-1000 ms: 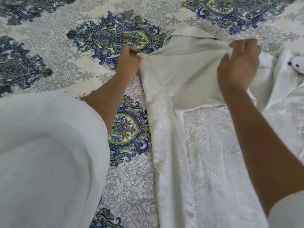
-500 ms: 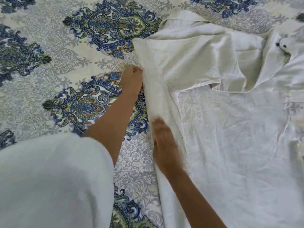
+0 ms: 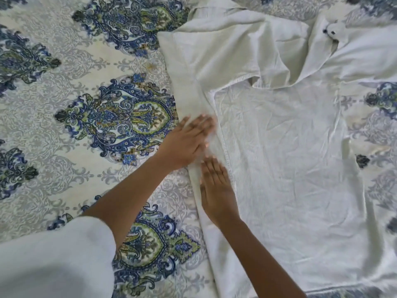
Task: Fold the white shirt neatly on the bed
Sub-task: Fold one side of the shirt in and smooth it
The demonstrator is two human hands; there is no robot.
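Observation:
The white shirt [image 3: 285, 160] lies spread on the patterned bedspread [image 3: 64, 87], filling the right half of the view. Its left side is folded inward into a long narrow strip, and the left sleeve lies folded across the top. My left hand [image 3: 187, 143] rests flat, fingers spread, on the folded left edge at mid-height. Just below it, my right hand [image 3: 216, 190] presses palm-down on the same strip, fingers pointing away from me. Neither hand grips the cloth. The shirt's right side and lower hem run out toward the frame edges.
A small white soft toy [image 3: 332, 31] with dark eyes lies on the cloth at the top right. My white sleeve [image 3: 53, 259] fills the lower left corner. Bedspread with blue and green medallions extends left of the shirt.
Both hands let go of the sleeve they held up at the shirt's top. They moved down onto the folded left edge, where they now lie flat. The view shifted lower.

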